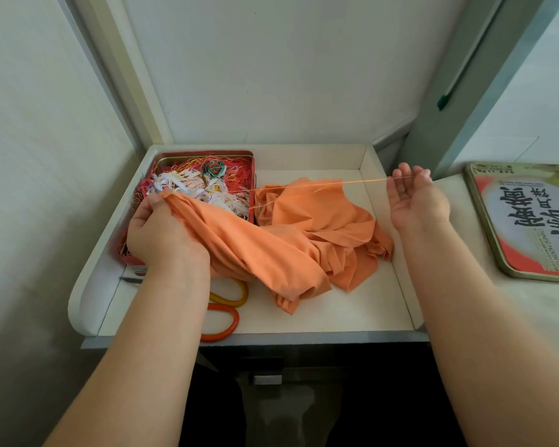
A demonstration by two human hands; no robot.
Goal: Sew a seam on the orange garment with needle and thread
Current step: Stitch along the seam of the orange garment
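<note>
An orange garment (304,240) lies bunched in a shallow white tray (388,285). My left hand (162,233) grips one end of the cloth, lifted over a red tin. From that end an orange thread (320,184) runs taut to the right, up to my right hand (413,198). The right hand is raised, palm toward me, and pinches the thread's end at its fingertips. A needle seems to lie between those fingers, too thin to be sure of.
The red tin (204,175) at the tray's back left is full of tangled coloured threads. Scissors with yellow and orange handles (226,308) lie at the front, partly under my left forearm. The tin's printed lid (526,221) lies to the right. Walls close in behind and left.
</note>
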